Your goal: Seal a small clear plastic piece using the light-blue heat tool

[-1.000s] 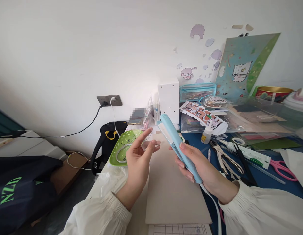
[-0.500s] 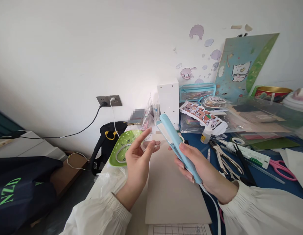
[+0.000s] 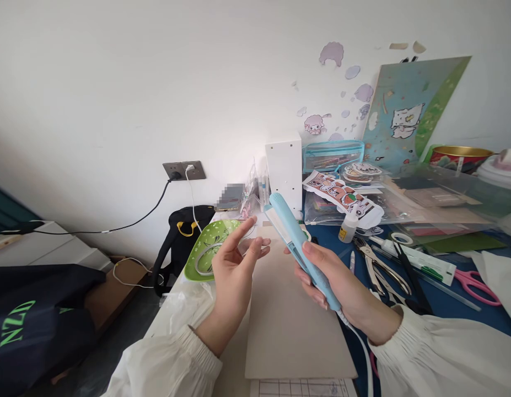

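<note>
My right hand (image 3: 333,275) is wrapped round the handle of a light blue mini hair straightener (image 3: 287,214). The straightener slants up to the left, its pale plates facing my left hand, and a white cord trails from its lower end. My left hand (image 3: 236,264) is raised beside it, index finger and thumb apart, with nothing I can make out between them. Below both hands lies a flat grey-beige board (image 3: 296,331), over a sheet with a printed grid (image 3: 300,387). A green leaf-patterned tray (image 3: 193,259) sits behind my left hand, with a white cable loop in it.
On the right, a blue mat (image 3: 342,251) bears metal hole-punch pliers (image 3: 373,264), pink-handled scissors (image 3: 478,288), a glue tube (image 3: 429,262) and a small bottle (image 3: 347,229). A white box (image 3: 284,173) stands at the back. A black backpack (image 3: 178,237) is beyond the table's left edge.
</note>
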The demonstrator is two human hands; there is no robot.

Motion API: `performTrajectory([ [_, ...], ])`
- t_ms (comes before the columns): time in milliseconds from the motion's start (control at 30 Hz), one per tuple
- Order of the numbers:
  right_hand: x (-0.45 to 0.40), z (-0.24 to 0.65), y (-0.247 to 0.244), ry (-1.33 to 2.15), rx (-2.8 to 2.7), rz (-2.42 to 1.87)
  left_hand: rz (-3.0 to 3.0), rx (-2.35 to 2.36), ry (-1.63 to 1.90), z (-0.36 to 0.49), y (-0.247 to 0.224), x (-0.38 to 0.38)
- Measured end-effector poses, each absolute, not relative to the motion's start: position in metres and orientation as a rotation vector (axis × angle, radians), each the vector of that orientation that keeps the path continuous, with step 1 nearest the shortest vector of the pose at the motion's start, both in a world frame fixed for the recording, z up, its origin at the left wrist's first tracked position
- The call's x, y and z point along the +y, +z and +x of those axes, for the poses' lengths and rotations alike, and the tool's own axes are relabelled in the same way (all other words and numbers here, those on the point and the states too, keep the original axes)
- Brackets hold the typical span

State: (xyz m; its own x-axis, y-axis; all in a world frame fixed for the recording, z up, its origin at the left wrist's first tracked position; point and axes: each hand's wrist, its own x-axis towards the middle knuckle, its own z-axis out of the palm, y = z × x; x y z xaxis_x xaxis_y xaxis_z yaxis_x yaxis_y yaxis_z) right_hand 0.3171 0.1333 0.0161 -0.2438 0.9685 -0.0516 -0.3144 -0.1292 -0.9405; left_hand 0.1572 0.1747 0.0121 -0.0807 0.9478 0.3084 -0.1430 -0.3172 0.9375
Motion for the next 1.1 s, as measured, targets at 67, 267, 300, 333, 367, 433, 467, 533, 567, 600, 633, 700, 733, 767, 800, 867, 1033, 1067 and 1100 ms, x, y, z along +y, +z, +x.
performTrajectory([
  [67, 0.1326, 0.3170, 0.0155, 1.585, -1.069, -0.904, 1.291, 0.974, 1.553, 0.1572, 0.0118, 0.1749],
  [267, 0.1329, 0.3164, 0.0151, 1.573, -1.058, -0.950, 1.285, 0.975, 1.550, 0.1577, 0.0117, 0.1751],
  [300, 0.1334, 0.3162, 0.0156, 1.569, -1.058, -0.961, 1.282, 0.975, 1.549, 0.1578, 0.0119, 0.1750],
  [333, 0.1338, 0.3161, 0.0164, 1.566, -1.059, -0.971, 1.279, 0.977, 1.549, 0.1579, 0.0121, 0.1748],
  [367, 0.1341, 0.3161, 0.0173, 1.563, -1.060, -0.982, 1.276, 0.981, 1.547, 0.1579, 0.0124, 0.1747],
  [433, 0.1344, 0.3161, 0.0193, 1.564, -1.062, -1.001, 1.274, 0.991, 1.545, 0.1579, 0.0126, 0.1744],
  [467, 0.1345, 0.3161, 0.0200, 1.567, -1.062, -1.010, 1.274, 0.996, 1.543, 0.1578, 0.0126, 0.1744],
  [533, 0.1349, 0.3162, 0.0199, 1.573, -1.062, -1.025, 1.274, 1.001, 1.538, 0.1577, 0.0123, 0.1744],
  [567, 0.1354, 0.3163, 0.0190, 1.572, -1.065, -1.029, 1.276, 1.002, 1.536, 0.1576, 0.0120, 0.1744],
  [600, 0.1361, 0.3164, 0.0176, 1.567, -1.069, -1.032, 1.278, 1.002, 1.534, 0.1577, 0.0118, 0.1744],
  [633, 0.1369, 0.3166, 0.0159, 1.560, -1.075, -1.035, 1.280, 1.001, 1.534, 0.1578, 0.0117, 0.1744],
  [700, 0.1386, 0.3171, 0.0126, 1.545, -1.087, -1.043, 1.282, 0.998, 1.537, 0.1583, 0.0121, 0.1740],
  [733, 0.1393, 0.3173, 0.0115, 1.539, -1.093, -1.047, 1.281, 0.996, 1.538, 0.1587, 0.0126, 0.1737],
  [767, 0.1397, 0.3176, 0.0110, 1.533, -1.097, -1.049, 1.278, 0.995, 1.536, 0.1591, 0.0133, 0.1734],
  [800, 0.1398, 0.3178, 0.0111, 1.527, -1.098, -1.051, 1.275, 0.995, 1.531, 0.1597, 0.0142, 0.1731],
  [867, 0.1395, 0.3179, 0.0128, 1.519, -1.095, -1.052, 1.267, 0.996, 1.516, 0.1609, 0.0162, 0.1725],
  [1033, 0.1392, 0.3178, 0.0160, 1.502, -1.066, -1.071, 1.236, 0.935, 1.520, 0.1638, 0.0182, 0.1723],
  [1067, 0.1396, 0.3179, 0.0153, 1.494, -1.066, -1.076, 1.226, 0.910, 1.528, 0.1639, 0.0179, 0.1725],
  [1100, 0.1400, 0.3180, 0.0143, 1.486, -1.068, -1.083, 1.211, 0.889, 1.541, 0.1638, 0.0174, 0.1728],
])
